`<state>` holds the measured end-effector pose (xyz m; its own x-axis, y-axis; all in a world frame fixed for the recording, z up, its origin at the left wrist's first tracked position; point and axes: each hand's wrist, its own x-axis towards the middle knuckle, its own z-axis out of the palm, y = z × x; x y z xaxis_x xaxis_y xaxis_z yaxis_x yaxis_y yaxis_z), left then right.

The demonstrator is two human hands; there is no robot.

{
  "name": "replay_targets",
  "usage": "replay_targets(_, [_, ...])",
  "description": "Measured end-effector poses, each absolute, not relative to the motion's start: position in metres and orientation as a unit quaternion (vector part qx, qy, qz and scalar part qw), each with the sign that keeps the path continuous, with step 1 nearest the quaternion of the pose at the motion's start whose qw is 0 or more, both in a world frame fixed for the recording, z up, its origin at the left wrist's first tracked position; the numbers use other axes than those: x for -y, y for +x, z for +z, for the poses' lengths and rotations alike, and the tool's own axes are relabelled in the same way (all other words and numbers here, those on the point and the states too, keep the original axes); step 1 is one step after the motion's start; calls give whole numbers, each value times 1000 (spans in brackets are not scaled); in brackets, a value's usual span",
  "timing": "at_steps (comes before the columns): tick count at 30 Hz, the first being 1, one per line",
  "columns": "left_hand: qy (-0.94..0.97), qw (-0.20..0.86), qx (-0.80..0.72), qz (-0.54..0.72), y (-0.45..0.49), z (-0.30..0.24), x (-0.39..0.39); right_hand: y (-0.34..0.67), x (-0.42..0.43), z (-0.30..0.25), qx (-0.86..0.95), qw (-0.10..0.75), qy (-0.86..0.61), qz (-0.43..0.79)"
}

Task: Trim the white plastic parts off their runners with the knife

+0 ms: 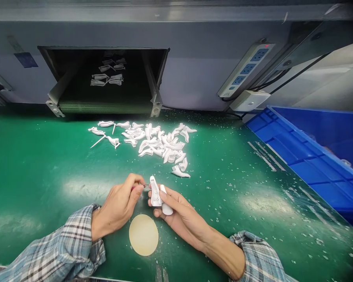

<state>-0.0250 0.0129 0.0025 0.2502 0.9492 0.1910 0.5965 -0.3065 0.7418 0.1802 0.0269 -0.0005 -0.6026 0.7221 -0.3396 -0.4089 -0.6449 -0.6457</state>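
At the near edge of a green worktop (38,196), the person's two hands work close together above a round beige pad (143,235). The left hand (117,205) has its fingers (137,182) clenched around a slim tool with a reddish grip (134,188), and the tool's thin metal tip (147,185) reaches toward a white moulded plastic part (155,192). The right hand (179,213) grasps that part, fingers wrapped across it, with a second white piece (166,204) pressed alongside; whether the two are joined cannot be told. The work in hand looks like fine trimming or cleaning at the part's edge, and it calls for a steady hold that keeps the tip on that edge.

Beyond the hands lies a loose heap of similar white parts (154,143), with white plastic flecks (220,188) scattered over the worktop. Farther back, a dark conveyor belt (106,107) comes out of an opening in a grey housing (191,84), carrying more white parts (107,76). To the right stands a blue plastic crate (282,145); nothing inside it can be clearly made out.
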Motion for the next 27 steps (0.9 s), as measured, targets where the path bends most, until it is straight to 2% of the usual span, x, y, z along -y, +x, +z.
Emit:
replay_targets(6, [797,167,-514,269,-21,2,-8,179,-27,-2,245,338,-291,861])
replay_targets(17, [811,142,-525,213,-18,4,-5,178,-24,1,243,347,-294,857])
replay_targets(23, [816,98,-529,213,-15,7,-5,181,-23,-5,259,343,-303,850])
replay_targets(27, [820,111,-519,216,-17,11,-5,183,-23,-4,275,342,-321,839])
